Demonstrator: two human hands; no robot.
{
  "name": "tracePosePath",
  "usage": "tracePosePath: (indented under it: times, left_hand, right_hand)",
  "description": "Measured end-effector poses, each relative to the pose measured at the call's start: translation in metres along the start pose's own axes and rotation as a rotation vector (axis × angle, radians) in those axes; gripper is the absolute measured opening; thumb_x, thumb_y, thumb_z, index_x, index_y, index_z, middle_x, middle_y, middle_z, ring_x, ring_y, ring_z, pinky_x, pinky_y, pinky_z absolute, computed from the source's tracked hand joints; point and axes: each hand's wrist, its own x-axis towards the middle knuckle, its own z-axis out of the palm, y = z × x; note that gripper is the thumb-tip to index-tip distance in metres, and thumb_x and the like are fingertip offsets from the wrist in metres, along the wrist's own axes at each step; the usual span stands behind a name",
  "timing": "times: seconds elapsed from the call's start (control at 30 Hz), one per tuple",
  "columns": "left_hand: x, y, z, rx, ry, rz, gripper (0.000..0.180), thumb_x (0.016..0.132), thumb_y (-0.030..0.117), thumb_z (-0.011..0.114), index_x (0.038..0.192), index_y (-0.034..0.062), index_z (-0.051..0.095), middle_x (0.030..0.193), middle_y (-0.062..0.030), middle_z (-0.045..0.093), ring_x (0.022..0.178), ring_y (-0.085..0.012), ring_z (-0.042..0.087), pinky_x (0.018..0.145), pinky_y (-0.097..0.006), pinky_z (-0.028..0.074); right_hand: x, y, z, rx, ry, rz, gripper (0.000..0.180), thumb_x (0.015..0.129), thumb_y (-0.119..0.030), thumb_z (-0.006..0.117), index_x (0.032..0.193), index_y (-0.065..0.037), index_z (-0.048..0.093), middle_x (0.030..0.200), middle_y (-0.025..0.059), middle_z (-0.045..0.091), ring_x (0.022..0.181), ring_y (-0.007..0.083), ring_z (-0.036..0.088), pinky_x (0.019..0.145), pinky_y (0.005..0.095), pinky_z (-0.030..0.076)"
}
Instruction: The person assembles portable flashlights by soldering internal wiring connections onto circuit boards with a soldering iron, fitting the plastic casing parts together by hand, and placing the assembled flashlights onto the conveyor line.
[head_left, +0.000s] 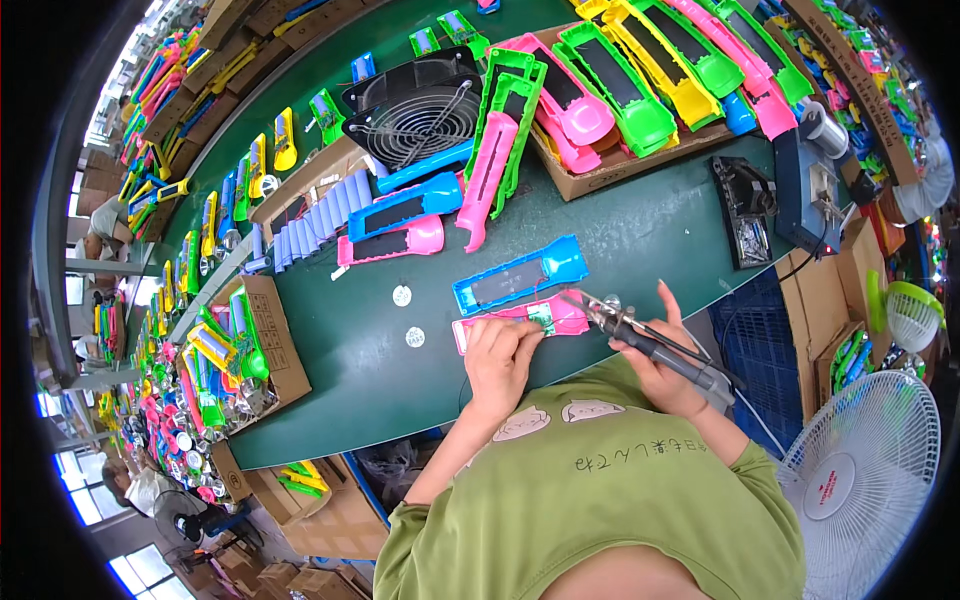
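Two hands work: left hand [498,352] pinches pink casing [520,318], right hand [655,362] grips soldering iron [640,338] beside blue casing [520,274].

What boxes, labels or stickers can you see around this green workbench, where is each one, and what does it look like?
Open brown cardboard box, far side of the bench: shallow, filled with pink, green and yellow plastic shells.
Brown cardboard box with dark print, left bench edge: tall, holding colourful parts.
Two small round white stickers, on the green benchtop left of the left hand: printed, too small to read.
Flat brown cartons, on the floor below: plain.
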Motion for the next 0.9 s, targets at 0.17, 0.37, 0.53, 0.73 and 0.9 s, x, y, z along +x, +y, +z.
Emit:
tracePosePath:
  times: [0.17,0.37,0.53,0.73,0.9]
  left_hand:
    - [0.002,0.007,-0.002,-0.004,-0.036,-0.022,0.011,0.066,0.000,0.068,0.074,0.0051,0.063,0.075,-0.0046,0.050,0.072,-0.0196,0.048,0.061,-0.029,0.039]
    - [0.007,0.010,-0.006,-0.013,-0.024,-0.138,0.012,0.063,-0.002,0.068,0.071,0.0022,0.060,0.079,-0.0083,0.047,0.076,-0.0213,0.048,0.063,-0.031,0.040]
    - [0.007,0.008,-0.004,0.008,-0.021,-0.098,0.013,0.061,-0.003,0.068,0.069,0.0012,0.058,0.079,-0.0091,0.047,0.076,-0.0228,0.048,0.063,-0.032,0.040]
    - [0.005,0.005,-0.002,-0.012,-0.020,-0.131,0.011,0.062,-0.003,0.067,0.069,0.0018,0.059,0.080,-0.0081,0.047,0.077,-0.0213,0.049,0.065,-0.030,0.041]
    - [0.005,0.006,-0.001,0.030,-0.031,-0.107,0.012,0.061,-0.003,0.067,0.068,0.0014,0.059,0.082,-0.0088,0.048,0.078,-0.0216,0.049,0.065,-0.030,0.041]
  right_hand:
    - [-0.028,0.007,0.022,0.290,0.259,0.176,0.020,0.075,-0.002,0.060,0.093,0.002,0.054,0.066,0.0048,0.062,0.063,0.0133,0.061,0.102,0.0492,0.024]
    - [-0.032,0.010,0.031,0.427,0.274,0.321,0.019,0.076,0.000,0.060,0.093,0.005,0.053,0.077,0.0097,0.060,0.083,0.0186,0.061,0.101,0.0456,0.030]
    - [-0.029,0.005,0.036,0.491,0.344,0.366,0.019,0.076,0.002,0.061,0.092,0.007,0.053,0.092,0.0115,0.056,0.078,0.0164,0.061,0.078,0.0315,0.050]
    - [-0.018,-0.008,0.039,0.549,0.385,0.481,0.014,0.076,-0.001,0.058,0.088,0.004,0.051,0.069,0.0031,0.052,0.056,0.0126,0.059,0.105,0.0460,0.021]
    - [-0.024,-0.001,0.039,0.539,0.360,0.459,0.020,0.077,0.000,0.059,0.094,0.006,0.050,0.081,0.0085,0.054,0.063,0.0129,0.060,0.090,0.0373,0.036]
